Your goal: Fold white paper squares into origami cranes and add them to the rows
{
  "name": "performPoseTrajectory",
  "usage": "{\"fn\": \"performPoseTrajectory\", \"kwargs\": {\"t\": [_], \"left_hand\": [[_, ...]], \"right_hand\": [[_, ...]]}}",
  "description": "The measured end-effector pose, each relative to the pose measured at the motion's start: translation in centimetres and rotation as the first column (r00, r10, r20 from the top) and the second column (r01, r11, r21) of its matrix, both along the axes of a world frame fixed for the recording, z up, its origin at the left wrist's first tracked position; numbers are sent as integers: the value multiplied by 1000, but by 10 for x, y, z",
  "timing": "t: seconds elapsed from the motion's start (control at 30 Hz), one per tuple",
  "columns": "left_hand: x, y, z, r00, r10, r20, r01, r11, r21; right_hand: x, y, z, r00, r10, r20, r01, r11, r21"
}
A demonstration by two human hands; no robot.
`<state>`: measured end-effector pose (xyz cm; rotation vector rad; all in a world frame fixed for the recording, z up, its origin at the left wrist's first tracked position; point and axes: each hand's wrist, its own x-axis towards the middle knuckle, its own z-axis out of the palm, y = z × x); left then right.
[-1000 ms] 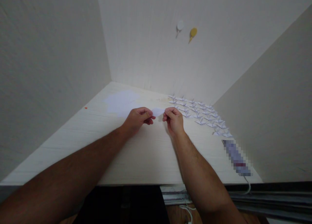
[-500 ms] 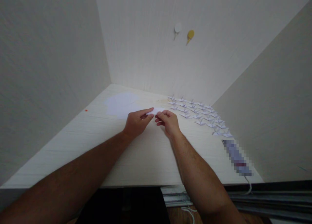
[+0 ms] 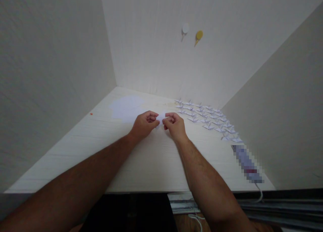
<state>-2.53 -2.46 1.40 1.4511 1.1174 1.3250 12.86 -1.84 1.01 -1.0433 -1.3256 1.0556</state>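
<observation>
A small piece of white paper [image 3: 161, 117] is between my two hands, just above the middle of the table. My left hand [image 3: 145, 124] grips its left side between thumb and bent fingers. At its right side, my right hand [image 3: 175, 126] pinches the paper with the fingers curled. The folds of the paper are too blurred to make out. Behind my left hand lie flat white paper sheets [image 3: 124, 107]. To the right of my right hand stand several folded white paper cranes [image 3: 208, 127] in rows.
A blurred, pixelated flat object [image 3: 247, 164] with a white cable [image 3: 259, 195] lies at the table's right edge. White panels enclose the table [image 3: 141, 171] on three sides. A white hook [image 3: 185, 29] and a yellow hook [image 3: 199, 35] are on the back panel. A small orange speck [image 3: 91, 114] lies at left.
The fingers of both hands have bent more around the paper, and the paper has changed from a flat, wide strip to a more upright shape. The cranes and sheets lie as before.
</observation>
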Motion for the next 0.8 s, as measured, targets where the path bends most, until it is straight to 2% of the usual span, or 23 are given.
{"fn": "performPoseTrajectory", "kwargs": {"t": [0.2, 0.37, 0.47, 0.63, 0.8], "left_hand": [[0, 0, 0, 999, -42, 14, 41, 997, 59], [0, -3, 3, 999, -42, -7, 43, 993, 111], [3, -4, 2, 998, -54, 23, 51, 994, 94], [4, -4, 1, 997, -23, 75, 21, 1000, 19], [1, -5, 4, 999, -27, 44, 28, 999, -24]], "right_hand": [[0, -1, 0, 999, 21, 42, -25, 994, 106], [0, -2, 1, 996, 20, 92, -28, 996, 88], [-1, -2, 0, 994, 29, 101, -39, 995, 95], [1, -3, -3, 986, 125, 107, -133, 988, 76], [2, -5, -2, 990, 116, 76, -123, 988, 92]]}}
